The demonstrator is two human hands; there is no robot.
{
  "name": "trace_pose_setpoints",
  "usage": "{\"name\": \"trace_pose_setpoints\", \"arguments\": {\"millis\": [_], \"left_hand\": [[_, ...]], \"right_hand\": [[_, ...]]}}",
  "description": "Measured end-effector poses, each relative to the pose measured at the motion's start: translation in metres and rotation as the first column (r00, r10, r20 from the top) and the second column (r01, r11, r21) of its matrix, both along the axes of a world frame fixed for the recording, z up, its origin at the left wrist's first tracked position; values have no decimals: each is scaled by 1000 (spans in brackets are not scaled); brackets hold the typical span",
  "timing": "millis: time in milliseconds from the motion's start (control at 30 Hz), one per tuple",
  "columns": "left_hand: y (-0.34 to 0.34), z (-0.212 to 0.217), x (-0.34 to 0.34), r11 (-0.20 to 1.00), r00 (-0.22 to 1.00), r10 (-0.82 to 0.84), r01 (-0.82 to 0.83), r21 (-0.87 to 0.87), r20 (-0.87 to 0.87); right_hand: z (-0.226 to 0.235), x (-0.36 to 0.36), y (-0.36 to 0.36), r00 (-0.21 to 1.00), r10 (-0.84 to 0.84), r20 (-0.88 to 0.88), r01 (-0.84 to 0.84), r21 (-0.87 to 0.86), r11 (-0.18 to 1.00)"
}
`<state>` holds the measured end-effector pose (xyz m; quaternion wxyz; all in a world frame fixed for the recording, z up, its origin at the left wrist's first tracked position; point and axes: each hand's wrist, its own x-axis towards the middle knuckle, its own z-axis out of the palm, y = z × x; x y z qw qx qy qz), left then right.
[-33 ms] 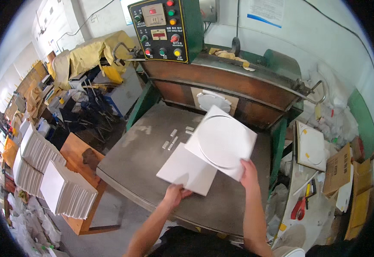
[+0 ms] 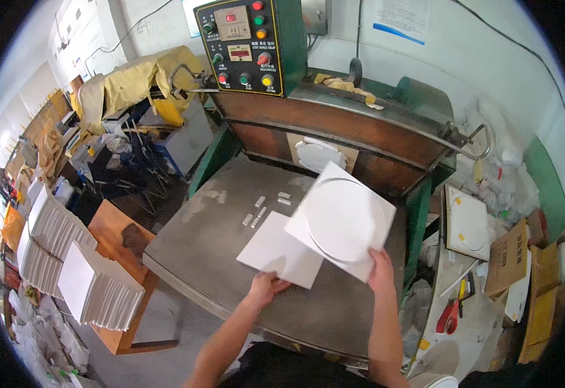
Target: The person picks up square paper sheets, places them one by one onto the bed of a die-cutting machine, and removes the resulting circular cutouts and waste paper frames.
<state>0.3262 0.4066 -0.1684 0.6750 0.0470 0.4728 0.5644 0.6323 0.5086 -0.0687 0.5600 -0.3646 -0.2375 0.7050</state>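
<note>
My right hand (image 2: 381, 268) grips the near right corner of a white square board with a round cut line (image 2: 341, 216). This board is tilted and partly overlaps a second, plain white board (image 2: 276, 249). My left hand (image 2: 268, 288) is closed on the near edge of the plain board, its fingertips partly hidden beneath it. Both boards are over the dark worktable of a press (image 2: 198, 239). Several small pale blocks (image 2: 260, 202) lie on the table just beyond the plain board.
Behind the table stands the press's brown crossbeam (image 2: 321, 123), with a round white plate (image 2: 321, 155) mounted below. A control box (image 2: 247, 48) hangs upper left. Stacks of white boards (image 2: 98, 291) rest on a wooden table (image 2: 121, 229) at left. Red-handled scissors (image 2: 449, 317) lie at right.
The round-cut board has shifted slightly right with my right hand, uncovering a little more of the plain board's side. The plain board's near corner sits slightly farther away.
</note>
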Motion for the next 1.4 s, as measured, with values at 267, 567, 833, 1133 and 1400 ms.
{"name": "trace_pose_setpoints", "arguments": {"millis": [267, 567, 833, 1133, 1400], "left_hand": [[50, -21, -4, 978, 975, -197, 203, 48, -98], [113, 1, 100, 813, -484, 26, 519, -263, -875], [135, -39, 94, 788, -445, 126, 587, -183, -886], [-8, 128, 129, 156, 242, -850, 964, 215, -469], [-139, 111, 194, -147, -46, -865, 975, 165, -499]], "right_hand": [[6, 115, -198, 896, -331, 297, 374, -99, 922], [-4, 70, -326, 611, -550, 570, 639, 57, 767], [61, -9, -390, 527, -603, 598, 783, -67, 618], [33, -32, -465, 494, -803, 332, 869, -199, 452], [-19, 7, -551, 428, -816, 389, 903, -210, 374]]}}
